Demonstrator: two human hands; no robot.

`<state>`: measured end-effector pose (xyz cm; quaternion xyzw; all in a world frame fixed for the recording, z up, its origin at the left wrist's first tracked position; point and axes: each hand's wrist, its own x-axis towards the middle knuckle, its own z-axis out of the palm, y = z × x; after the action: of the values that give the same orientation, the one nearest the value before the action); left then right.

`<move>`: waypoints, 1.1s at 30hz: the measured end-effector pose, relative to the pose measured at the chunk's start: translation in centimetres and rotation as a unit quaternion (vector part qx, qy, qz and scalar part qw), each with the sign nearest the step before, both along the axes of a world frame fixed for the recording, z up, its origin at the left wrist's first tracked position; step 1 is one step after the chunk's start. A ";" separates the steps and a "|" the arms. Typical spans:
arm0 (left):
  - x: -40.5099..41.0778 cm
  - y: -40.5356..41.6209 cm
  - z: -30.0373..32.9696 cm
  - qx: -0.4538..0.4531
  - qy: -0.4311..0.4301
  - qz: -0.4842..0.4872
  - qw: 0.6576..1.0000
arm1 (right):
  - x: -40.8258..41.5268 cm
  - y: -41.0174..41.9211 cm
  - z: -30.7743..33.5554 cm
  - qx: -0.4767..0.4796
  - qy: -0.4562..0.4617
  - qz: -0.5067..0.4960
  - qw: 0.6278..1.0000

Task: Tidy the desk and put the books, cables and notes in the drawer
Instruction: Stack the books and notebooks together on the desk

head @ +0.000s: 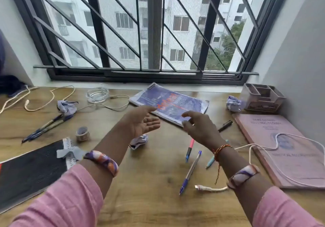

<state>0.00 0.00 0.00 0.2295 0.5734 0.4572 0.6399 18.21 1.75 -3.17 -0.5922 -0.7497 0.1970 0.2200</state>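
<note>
The flat blue-covered book with orange lettering (169,103) lies on the wooden desk (149,200) just below the barred window (149,33). The left hand (140,121), palm up with fingers straight and spread, is at the book's near left edge. The right hand (198,126), fingers loosely apart and holding nothing, is over the book's near right corner; whether either hand touches the book cannot be determined.

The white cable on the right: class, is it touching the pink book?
Touching. The head view shows the white cable looping across the cover of the pink book and lying on it, its plug end trailing off onto the desk.
</note>
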 end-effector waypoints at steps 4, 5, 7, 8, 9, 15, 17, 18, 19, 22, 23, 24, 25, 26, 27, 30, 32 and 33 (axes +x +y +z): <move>-1.8 5.6 -0.3 -0.013 -0.036 0.077 0.996 | 1.3 6.6 -0.6 -0.038 0.016 -0.037 0.998; -2.2 7.0 -0.3 -0.021 -0.038 0.088 0.995 | 1.7 8.5 -1.0 -0.052 0.022 -0.049 0.997; -3.3 9.9 -0.5 -0.040 -0.013 0.098 0.994 | 2.6 12.0 -1.6 -0.079 0.037 -0.093 0.992; -3.9 11.0 -0.7 -0.040 -0.005 0.097 0.994 | 3.2 13.2 -1.9 -0.090 0.041 -0.122 0.988; -4.4 12.1 -0.8 -0.046 0.012 0.087 0.995 | 3.8 14.6 -2.3 -0.105 0.050 -0.152 0.981; -5.8 16.9 -2.8 -0.109 0.067 0.104 0.986 | 5.2 20.2 -4.4 -0.150 0.058 -0.213 0.964; -5.6 17.8 -3.4 -0.128 0.074 0.127 0.981 | 4.8 21.1 -4.6 -0.142 0.064 -0.220 0.963; -5.5 17.9 -3.5 -0.130 0.072 0.132 0.980 | 4.6 21.3 -4.7 -0.146 0.079 -0.225 0.960; -5.4 18.1 -3.7 -0.129 0.062 0.144 0.979 | 4.3 21.5 -4.8 -0.147 0.102 -0.224 0.958; -4.5 18.4 -3.9 -0.127 0.022 0.163 0.978 | 4.5 22.7 -6.0 -0.172 0.165 -0.228 0.944; -4.0 18.2 -3.8 -0.116 0.000 0.152 0.982 | 4.4 22.7 -5.8 -0.176 0.198 -0.230 0.937; -3.7 18.2 -4.0 -0.104 -0.018 0.146 0.984 | 4.1 22.5 -5.4 -0.180 0.243 -0.233 0.924; -3.4 18.2 -4.1 -0.098 -0.031 0.141 0.985 | 3.9 22.1 -4.8 -0.186 0.283 -0.238 0.910; -3.2 18.3 -4.2 -0.091 -0.033 0.143 0.985 | 4.0 21.9 -4.4 -0.198 0.305 -0.244 0.899; -2.9 18.3 -4.0 -0.078 -0.039 0.148 0.985 | 3.9 21.6 -4.0 -0.202 0.325 -0.245 0.891; -2.7 17.9 -3.2 -0.028 -0.065 0.173 0.982 | 3.8 20.5 -3.4 -0.195 0.374 -0.235 0.875; -3.0 17.5 -2.2 0.029 -0.076 0.178 0.981 | 3.9 19.7 -3.0 -0.192 0.403 -0.240 0.862; -3.1 17.3 -1.6 0.063 -0.080 0.175 0.979 | 3.8 19.3 -2.7 -0.189 0.409 -0.246 0.858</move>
<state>-3.14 17.28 -1.60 0.1285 0.5217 0.6143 0.5779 22.05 21.02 -5.84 -0.6536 -0.3704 0.4987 0.4323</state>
